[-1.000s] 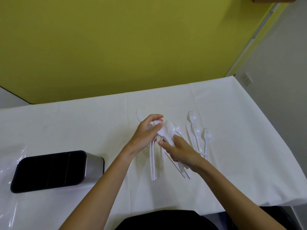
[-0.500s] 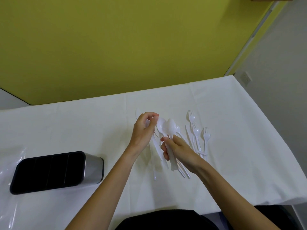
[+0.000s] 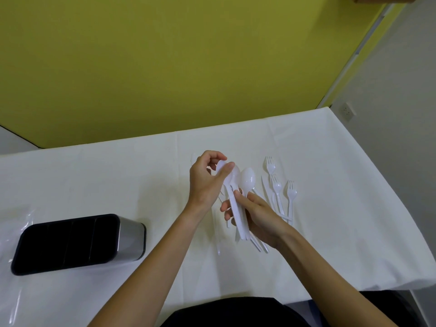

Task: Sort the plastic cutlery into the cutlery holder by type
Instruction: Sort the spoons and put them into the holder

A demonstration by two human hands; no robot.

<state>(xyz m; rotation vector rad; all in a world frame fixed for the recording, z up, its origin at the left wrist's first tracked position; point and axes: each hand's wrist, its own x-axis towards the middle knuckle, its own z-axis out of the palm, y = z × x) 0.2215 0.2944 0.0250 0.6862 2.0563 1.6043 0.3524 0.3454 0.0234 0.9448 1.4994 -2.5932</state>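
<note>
Table (image 3: 118, 180): white cloth. I see the holder on my left and the loose cutlery well apart from it, to the right.
Cutlery holder (image 3: 70, 241): black slots with a steel wall, too dark inside for me to read. Only my left forearm lies between it and the pile.
Plastic sheet (image 3: 14, 223): clear and crumpled at the holder's left end, off my path.
Right hand (image 3: 257, 215): fingers wrapped round a bunch of spoon handles, lifted off the cloth.
Left hand (image 3: 207, 180): thumb and fingertips pinch one spoon's bowl at the top of the bunch.
Spoons (image 3: 247, 179): fanned, bowls up. I judge the slick handles could slip free if my left hand tugs crooked.
Forks (image 3: 277, 187): three lie just right of my hands, untouched. One could snag and end up in the spoon slot.
</note>
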